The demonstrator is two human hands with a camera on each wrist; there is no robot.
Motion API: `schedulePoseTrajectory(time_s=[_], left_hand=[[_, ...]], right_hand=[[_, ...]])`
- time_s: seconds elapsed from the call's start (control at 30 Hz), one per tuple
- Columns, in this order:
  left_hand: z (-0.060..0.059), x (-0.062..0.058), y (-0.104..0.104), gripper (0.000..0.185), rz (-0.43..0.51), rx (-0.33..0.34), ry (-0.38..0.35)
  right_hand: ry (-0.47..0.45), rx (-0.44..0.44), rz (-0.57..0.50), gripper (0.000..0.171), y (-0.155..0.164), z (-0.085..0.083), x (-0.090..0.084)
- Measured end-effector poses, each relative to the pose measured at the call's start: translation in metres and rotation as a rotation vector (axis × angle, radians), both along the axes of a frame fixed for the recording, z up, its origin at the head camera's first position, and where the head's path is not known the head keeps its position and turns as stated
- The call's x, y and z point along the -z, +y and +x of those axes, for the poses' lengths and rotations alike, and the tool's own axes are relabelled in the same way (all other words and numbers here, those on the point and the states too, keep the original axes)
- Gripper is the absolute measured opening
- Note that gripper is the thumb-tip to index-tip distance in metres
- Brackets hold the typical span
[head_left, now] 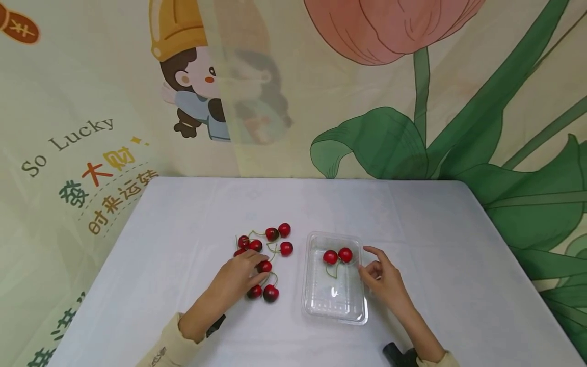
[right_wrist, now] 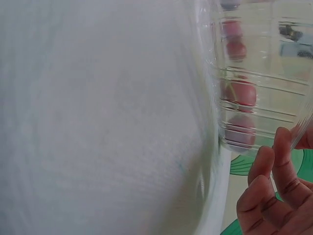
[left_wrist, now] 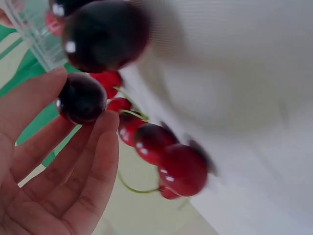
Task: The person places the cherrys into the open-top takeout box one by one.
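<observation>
From the head view, a loose cluster of cherries [head_left: 266, 255] lies on the white table [head_left: 183, 285] at about 9 o'clock of a clear plastic tray [head_left: 334, 306]. The left hand [head_left: 238, 278] rests on the near part of that cluster, fingers reaching toward 2 o'clock. The left wrist view adds what the head view cannot show: the fingertips [left_wrist: 105, 142] touch a dark cherry [left_wrist: 81, 98], with thumb and fingers loosely bent around it rather than clamped, and several more red cherries crowd just beyond, one blurred close to the lens.

Two cherries [head_left: 337, 256] on a joined stem sit inside the tray at its far end, toward 12 o'clock. The right hand [head_left: 384, 280] is just beside the tray's 3 o'clock wall, forefinger extended, the other fingers curled; the head view cannot settle whether it touches the plastic. The right wrist view shows the fingers [right_wrist: 274, 196] bent and very near the ribbed tray wall, holding nothing, with the two cherries seen pink and blurred through the plastic.

The near half of the tray is bare. Wide open tabletop lies at 12 o'clock of both cluster and tray, and at 3 o'clock of the right hand up to the table's edge.
</observation>
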State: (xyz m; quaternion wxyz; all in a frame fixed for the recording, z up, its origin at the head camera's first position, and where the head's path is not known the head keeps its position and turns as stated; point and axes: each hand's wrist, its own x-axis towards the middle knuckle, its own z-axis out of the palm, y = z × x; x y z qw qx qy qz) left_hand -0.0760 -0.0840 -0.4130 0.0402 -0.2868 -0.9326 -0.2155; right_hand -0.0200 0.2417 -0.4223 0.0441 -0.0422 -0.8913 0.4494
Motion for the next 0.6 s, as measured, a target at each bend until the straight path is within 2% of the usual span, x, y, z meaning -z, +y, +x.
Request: schedulePoseTrajectory(time_s=[0.3, 0.53, 0.6], left_hand=[[0.001, -0.014, 0.018, 0.034, 0.077, 0.036, 0.132], [0.001, -0.023, 0.033, 0.035, 0.089, 0.071, 0.083], [0.001, -0.026, 0.038, 0.035, 0.090, 0.082, 0.088]], right_hand=[[-0.014, -0.002, 0.006, 0.048, 0.000, 0.000, 0.001], [0.008, -0.013, 0.023, 0.047, 0.002, -0.002, 0.001], [0.005, -0.013, 0.022, 0.047, 0.003, -0.002, 0.001]])
